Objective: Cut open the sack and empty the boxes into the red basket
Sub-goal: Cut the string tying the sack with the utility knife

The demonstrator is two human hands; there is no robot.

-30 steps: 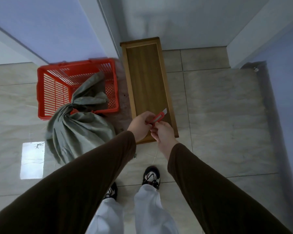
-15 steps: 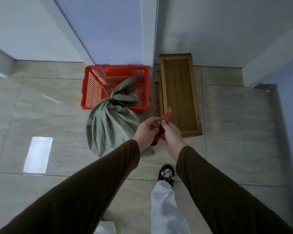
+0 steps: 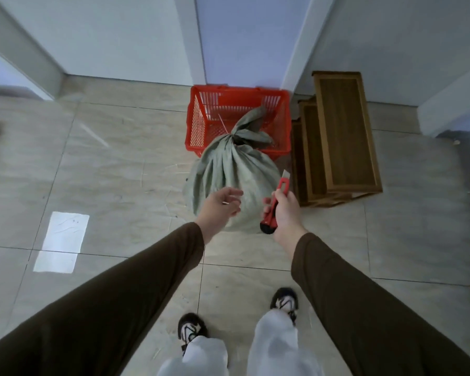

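**Sack tied, knife in hand**

Head view: the sack (image 3: pixel 232 183) sits knotted on the floor (image 3: pixel 114 164), its tail draped over the front rim of the basket (image 3: pixel 236 100). Right hand (image 3: pixel 285 213) grips the knife (image 3: pixel 276 202), blade out. Left hand (image 3: pixel 220 206) hovers above the sack, fingers (image 3: pixel 235 192) loosely spread, holding nothing. A wooden rack (image 3: pixel 345 131) stands just beside the basket.

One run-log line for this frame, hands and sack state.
right hand: grips red box cutter, blade out | left hand: open, over sack | sack: tied, uncut | red basket: behind sack
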